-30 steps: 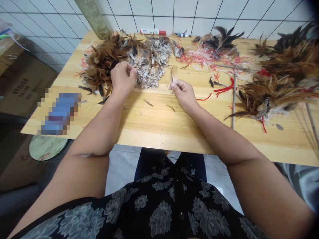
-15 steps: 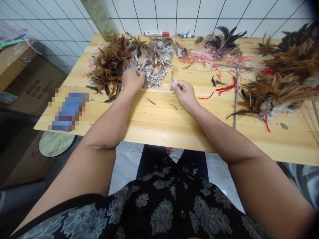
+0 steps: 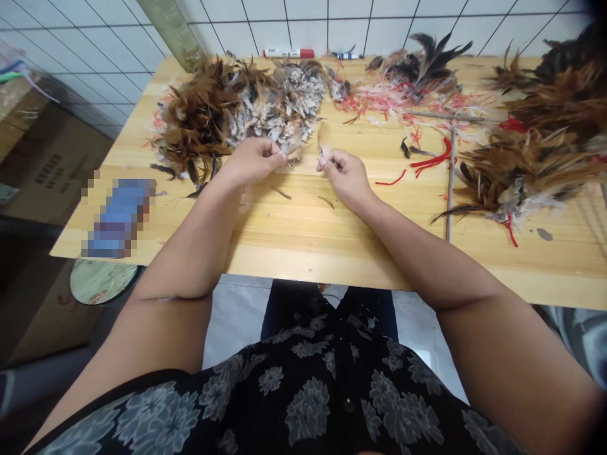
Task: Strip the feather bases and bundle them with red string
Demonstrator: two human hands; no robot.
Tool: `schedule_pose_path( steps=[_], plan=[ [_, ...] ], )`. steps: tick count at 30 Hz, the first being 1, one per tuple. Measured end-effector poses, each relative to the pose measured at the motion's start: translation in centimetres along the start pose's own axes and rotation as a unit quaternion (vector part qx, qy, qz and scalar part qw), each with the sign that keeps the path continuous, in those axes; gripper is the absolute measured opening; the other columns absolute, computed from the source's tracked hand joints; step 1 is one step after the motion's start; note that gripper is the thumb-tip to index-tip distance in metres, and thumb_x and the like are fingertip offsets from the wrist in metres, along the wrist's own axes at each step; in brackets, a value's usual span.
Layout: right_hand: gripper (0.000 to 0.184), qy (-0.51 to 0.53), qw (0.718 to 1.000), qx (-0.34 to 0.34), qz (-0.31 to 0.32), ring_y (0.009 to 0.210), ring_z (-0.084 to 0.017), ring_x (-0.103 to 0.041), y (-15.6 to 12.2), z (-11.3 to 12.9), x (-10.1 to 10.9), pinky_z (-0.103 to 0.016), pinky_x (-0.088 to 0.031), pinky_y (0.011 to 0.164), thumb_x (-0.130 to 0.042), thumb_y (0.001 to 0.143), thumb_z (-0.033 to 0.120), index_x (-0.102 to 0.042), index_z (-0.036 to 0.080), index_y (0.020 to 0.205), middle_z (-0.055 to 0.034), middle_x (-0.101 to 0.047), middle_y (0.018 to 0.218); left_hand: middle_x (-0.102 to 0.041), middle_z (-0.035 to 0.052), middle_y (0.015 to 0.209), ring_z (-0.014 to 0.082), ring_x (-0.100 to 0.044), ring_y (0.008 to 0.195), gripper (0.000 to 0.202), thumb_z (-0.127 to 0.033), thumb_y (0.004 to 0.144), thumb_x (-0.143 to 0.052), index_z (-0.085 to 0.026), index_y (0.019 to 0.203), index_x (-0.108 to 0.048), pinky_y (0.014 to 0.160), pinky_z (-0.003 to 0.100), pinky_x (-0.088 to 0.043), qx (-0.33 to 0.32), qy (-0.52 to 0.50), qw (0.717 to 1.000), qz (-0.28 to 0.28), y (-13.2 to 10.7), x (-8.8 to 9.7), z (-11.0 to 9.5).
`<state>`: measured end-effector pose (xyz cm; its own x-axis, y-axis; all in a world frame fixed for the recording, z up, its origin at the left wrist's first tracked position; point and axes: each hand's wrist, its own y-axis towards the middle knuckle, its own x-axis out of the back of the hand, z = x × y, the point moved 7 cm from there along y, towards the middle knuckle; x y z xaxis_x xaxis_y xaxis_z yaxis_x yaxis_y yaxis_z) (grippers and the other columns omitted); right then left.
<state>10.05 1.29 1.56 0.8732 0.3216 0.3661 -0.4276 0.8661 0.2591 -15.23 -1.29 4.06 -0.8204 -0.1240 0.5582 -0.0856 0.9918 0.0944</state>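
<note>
The left hand point(image 3: 253, 162) was curled nearly shut, its thumb and fingertips pinched on a wisp of white down point(image 3: 286, 151) at the near edge of a heap of speckled grey-white feathers point(image 3: 277, 117). The right hand point(image 3: 344, 177) was also nearly closed, its thumb and forefinger pinching a slim tan-and-white feather point(image 3: 324, 140) that stood upright, just apart from the left hand. Beside the speckled heap lay a mound of glossy brown feathers point(image 3: 194, 123), both resting on a light pine-wood table point(image 3: 303, 243). Further right were a thin wooden stick point(image 3: 451, 189), loose red thread point(image 3: 432, 159) and a large bunch of brown feathers point(image 3: 516, 174). Dark feathers point(image 3: 427, 63) sat towards the back among red fibres. A red-capped marker point(image 3: 288, 54) lay against the white tiled wall point(image 3: 303, 25).
</note>
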Motion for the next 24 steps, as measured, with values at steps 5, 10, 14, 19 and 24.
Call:
schedule_pose_path(
  steps=[5, 10, 14, 19, 24],
  plan=[
    [0.049, 0.000, 1.000, 0.013, -0.008, 0.082, -0.019, -0.050, 0.0, 0.0, 0.0, -0.034, -0.045, 0.081, -0.072, 0.119, 0.065, -0.075, 0.024, 0.093, 0.0011, -0.054, 0.077, -0.062, 0.0003, 0.072, 0.0294, -0.064, 0.081, 0.025, -0.029, 0.083, -0.099, -0.027, 0.078, -0.075, 0.092, 0.043, -0.062, -0.055, 0.069, 0.995, 0.044, -0.7, -1.9, -1.3],
    [0.045, -0.009, 1.000, 0.015, -0.006, 0.084, -0.019, -0.054, 0.1, -0.2, 0.0, -0.036, -0.047, 0.084, -0.070, 0.121, 0.060, -0.077, 0.023, 0.096, 0.0004, -0.056, 0.080, -0.061, 0.0060, 0.087, 0.0426, -0.071, 0.118, 0.034, -0.022, 0.079, -0.109, -0.028, 0.086, -0.076, 0.126, 0.057, -0.056, -0.093, 0.069, 0.993, -0.025, -1.6, -1.3, -2.9],
    [0.048, -0.012, 1.000, 0.014, -0.010, 0.087, -0.020, -0.057, 0.1, -0.2, 0.2, -0.036, -0.050, 0.086, -0.070, 0.122, 0.063, -0.079, 0.023, 0.097, -0.0009, -0.060, 0.083, -0.057, 0.0075, 0.090, 0.0455, -0.064, 0.132, 0.043, -0.041, 0.085, -0.115, -0.027, 0.089, -0.075, 0.138, 0.060, -0.045, -0.148, 0.054, 0.987, -0.042, -2.3, -1.7, -3.8],
    [0.056, -0.019, 1.000, 0.011, -0.014, 0.087, -0.021, -0.058, 0.1, -0.1, 0.2, -0.037, -0.051, 0.086, -0.069, 0.121, 0.073, -0.079, 0.023, 0.098, -0.0011, -0.061, 0.083, -0.054, 0.0096, 0.089, 0.0477, -0.062, 0.136, 0.047, -0.050, 0.086, -0.113, -0.028, 0.084, -0.072, 0.132, 0.056, -0.048, -0.150, -0.004, 0.988, -0.039, -2.4, -2.7, -3.3],
    [0.065, -0.013, 1.000, 0.009, -0.020, 0.085, -0.021, -0.056, 0.0, 0.1, 0.3, -0.037, -0.049, 0.084, -0.069, 0.116, 0.085, -0.078, 0.023, 0.096, -0.0005, -0.056, 0.080, -0.055, 0.0080, 0.091, 0.0384, -0.062, 0.108, 0.027, -0.014, 0.085, -0.095, -0.026, 0.081, -0.071, 0.122, 0.057, -0.051, -0.126, 0.118, 0.985, 0.001, -1.9, -3.7, -3.1]
  ],
)
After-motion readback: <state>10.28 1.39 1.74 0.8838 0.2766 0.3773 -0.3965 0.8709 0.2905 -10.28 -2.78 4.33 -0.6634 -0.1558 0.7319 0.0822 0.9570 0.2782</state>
